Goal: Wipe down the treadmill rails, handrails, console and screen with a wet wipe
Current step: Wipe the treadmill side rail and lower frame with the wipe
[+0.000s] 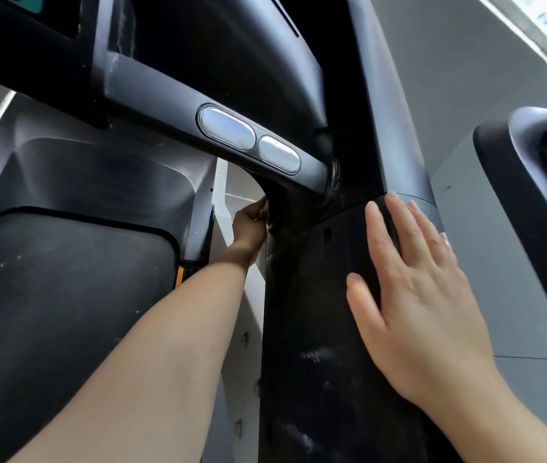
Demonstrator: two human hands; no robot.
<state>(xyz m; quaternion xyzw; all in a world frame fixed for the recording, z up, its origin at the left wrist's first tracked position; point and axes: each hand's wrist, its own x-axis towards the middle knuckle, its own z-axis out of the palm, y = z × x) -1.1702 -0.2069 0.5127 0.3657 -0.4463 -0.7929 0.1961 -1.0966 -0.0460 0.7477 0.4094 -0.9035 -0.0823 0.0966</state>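
Note:
I look up along a black treadmill upright (315, 329), dusty with pale smudges. My right hand (422, 295) lies flat on its front, fingers straight and spread, tips at the seam with the grey upper cover. My left hand (248, 225) reaches to the upright's left edge below the handrail (152, 98), which carries two silver sensor pads (227, 128). Its fingertips are hidden behind the upright, and no wet wipe shows clearly. The console's underside (218, 45) hangs overhead.
The black running belt (65, 312) and grey motor cover (98, 168) fill the left. A white frame piece (222, 192) shows behind the upright. Another machine's dark grey housing (532, 182) stands close on the right, with grey floor between.

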